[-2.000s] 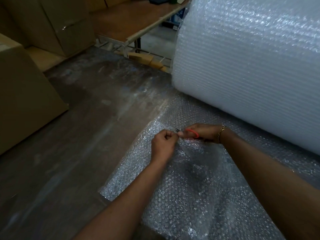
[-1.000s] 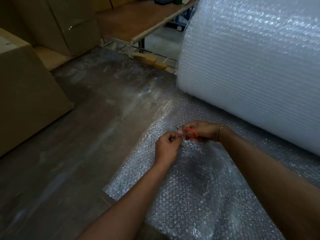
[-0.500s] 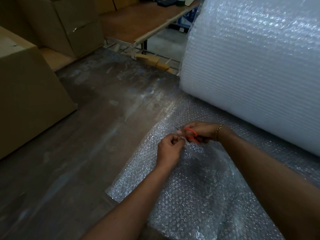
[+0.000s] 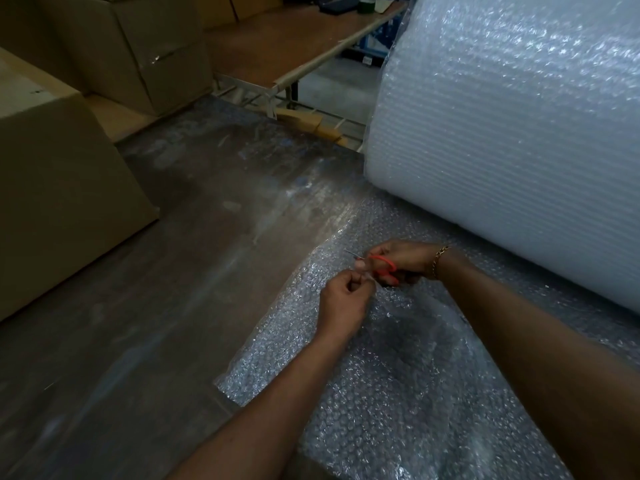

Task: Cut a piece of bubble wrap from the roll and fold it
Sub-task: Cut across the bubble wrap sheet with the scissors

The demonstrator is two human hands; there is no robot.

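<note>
A large cardboard box (image 4: 59, 188) stands at the far left on the dark, scuffed floor (image 4: 156, 306), with more cardboard boxes (image 4: 145, 53) stacked behind it toward the top of the view. Further right along the top, a low wooden table (image 4: 277, 43) runs back into the room, with a few small dark things at its far end, too small to tell.

Near the middle, a sheet of bubble wrap (image 4: 398, 393) lies spread flat on the floor, its left edge running slantwise from the lower middle up toward the roll. The left hand (image 4: 343, 299) sits over this sheet with its fingers curled in and pressed together, pinching the bubble wrap at the cut line. Just beside it, touching or nearly so, the right hand (image 4: 405, 261) holds a pair of scissors (image 4: 377, 265) with orange handles, fingers closed through the loops; the thin metal blades point left and away, at the wrap next to the left hand's pinch. Whether the blades are apart or together cannot be told. A gold bracelet (image 4: 439, 259) circles the right wrist.

At the right, the big white roll (image 4: 512, 140) of bubble wrap lies on its side, filling the upper right of the view, and the flat sheet reaches from under it toward the person.
</note>
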